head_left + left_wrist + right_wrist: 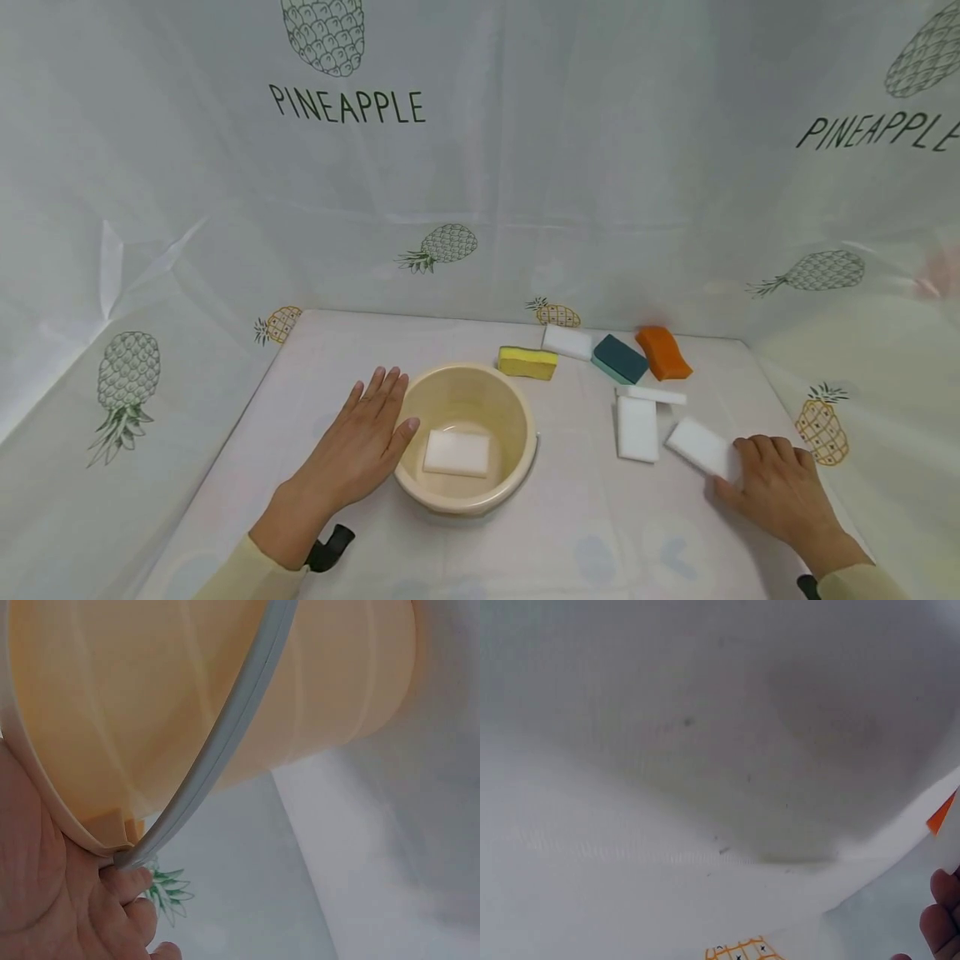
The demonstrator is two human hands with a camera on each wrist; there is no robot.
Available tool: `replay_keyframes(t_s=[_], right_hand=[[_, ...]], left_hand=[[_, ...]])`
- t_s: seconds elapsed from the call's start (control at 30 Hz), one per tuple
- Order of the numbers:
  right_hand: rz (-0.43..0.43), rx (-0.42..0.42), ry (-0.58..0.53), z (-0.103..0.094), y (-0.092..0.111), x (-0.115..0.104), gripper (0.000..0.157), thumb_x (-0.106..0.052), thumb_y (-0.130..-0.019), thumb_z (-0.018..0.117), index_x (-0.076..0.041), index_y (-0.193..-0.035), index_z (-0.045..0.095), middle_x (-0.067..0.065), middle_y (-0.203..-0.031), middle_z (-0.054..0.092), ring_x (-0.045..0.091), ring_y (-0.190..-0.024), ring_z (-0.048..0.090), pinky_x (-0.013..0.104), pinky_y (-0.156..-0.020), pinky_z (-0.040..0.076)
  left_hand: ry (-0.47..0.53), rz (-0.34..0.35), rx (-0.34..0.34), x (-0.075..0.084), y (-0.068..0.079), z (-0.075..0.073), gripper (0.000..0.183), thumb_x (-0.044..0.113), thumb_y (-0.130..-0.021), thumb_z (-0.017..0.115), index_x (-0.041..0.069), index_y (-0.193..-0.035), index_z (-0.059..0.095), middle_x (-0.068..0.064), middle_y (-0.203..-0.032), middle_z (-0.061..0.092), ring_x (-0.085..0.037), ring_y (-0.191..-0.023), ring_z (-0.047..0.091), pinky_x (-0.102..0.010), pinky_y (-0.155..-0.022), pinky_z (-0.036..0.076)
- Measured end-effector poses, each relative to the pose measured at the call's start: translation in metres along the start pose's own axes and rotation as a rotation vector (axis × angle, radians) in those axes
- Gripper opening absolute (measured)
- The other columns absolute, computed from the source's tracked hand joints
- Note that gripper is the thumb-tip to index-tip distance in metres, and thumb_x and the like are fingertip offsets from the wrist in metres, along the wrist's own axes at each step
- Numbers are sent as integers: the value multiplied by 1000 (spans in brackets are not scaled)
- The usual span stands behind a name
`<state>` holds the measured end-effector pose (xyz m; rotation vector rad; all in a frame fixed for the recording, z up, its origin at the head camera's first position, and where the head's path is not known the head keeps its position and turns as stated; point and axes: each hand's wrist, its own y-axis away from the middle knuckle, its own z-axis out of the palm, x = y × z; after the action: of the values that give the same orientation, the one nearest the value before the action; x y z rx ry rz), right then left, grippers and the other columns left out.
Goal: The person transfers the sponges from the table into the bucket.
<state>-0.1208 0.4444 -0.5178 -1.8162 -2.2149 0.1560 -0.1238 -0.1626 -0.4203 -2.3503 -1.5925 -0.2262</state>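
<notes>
Curtained off like a booth, though whether home or studio I cannot tell: pale sheeting [600, 167], printed with pineapples [448, 243] and the word PINEAPPLE [347, 104], rises at twelve o'clock and closes in at ten and two around a pale tabletop [555, 517] bearing household cleaning goods, a bucket [465, 396] and sponges [663, 352].

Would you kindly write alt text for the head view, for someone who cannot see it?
A person's left hand rests against a cream bucket containing a white block, while the right hand grips another white block. Nearby lie a yellow sponge, a dark green sponge, an orange sponge and three more white blocks.
</notes>
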Motion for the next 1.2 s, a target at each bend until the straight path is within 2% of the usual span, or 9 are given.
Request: replay_keyframes(t_s=[0.13,0.37,0.53,0.7,0.9,1.1,1.2], right_hand=[[-28,50,7,-2,-2,5,74,-51,-74,84,6,-115,59,28,-113,61,49,-106,52,65,-80,41],[-112,146,10,-9,-10,7,79,-65,-83,68,5,-117,59,27,-114,62,48,-105,55,64,-80,43],[-113,130,10,-20,-19,-1,78,-57,-77,77,6,-120,59,27,-117,61,48,-107,53,64,-84,43],[-130,121,-5,-33,-34,-16,77,-53,-75,80,6,-121,59,28,-119,62,49,-109,52,66,-86,43],[-184,140,-30,-49,-58,-40,73,-56,-83,70,5,-121,58,27,-119,62,48,-110,52,65,-87,44],[-252,175,-60,-68,-83,-74,71,-57,-87,64,4,-122,58,25,-119,63,45,-109,53,62,-86,45],[-287,209,-79,-76,-95,-92,71,-60,-91,54,3,-121,58,23,-116,63,43,-105,54,60,-84,46]], left_hand=[[2,2,-1,0,0,-1,70,46,-114,37,-3,-165,27,-20,-172,27,-38,-163,18,-59,-131,16],[-7,-1,-2,0,1,-1,70,45,-114,37,-2,-165,27,-19,-173,27,-37,-163,18,-59,-131,15],[-16,-2,-2,0,1,-1,70,45,-114,38,-2,-165,27,-19,-173,26,-37,-163,17,-58,-132,15],[-15,-2,-6,1,1,-2,71,45,-114,38,-3,-165,27,-20,-173,26,-38,-163,18,-58,-132,14],[-32,-3,-6,1,0,-3,71,45,-114,39,-3,-164,29,-20,-172,27,-38,-163,19,-58,-132,15],[-66,-5,-11,1,0,-4,71,45,-114,40,-4,-164,29,-20,-172,27,-38,-162,19,-59,-132,15],[-80,-11,-17,2,0,-6,71,45,-113,41,-3,-164,29,-21,-172,28,-38,-162,19,-59,-131,15]])
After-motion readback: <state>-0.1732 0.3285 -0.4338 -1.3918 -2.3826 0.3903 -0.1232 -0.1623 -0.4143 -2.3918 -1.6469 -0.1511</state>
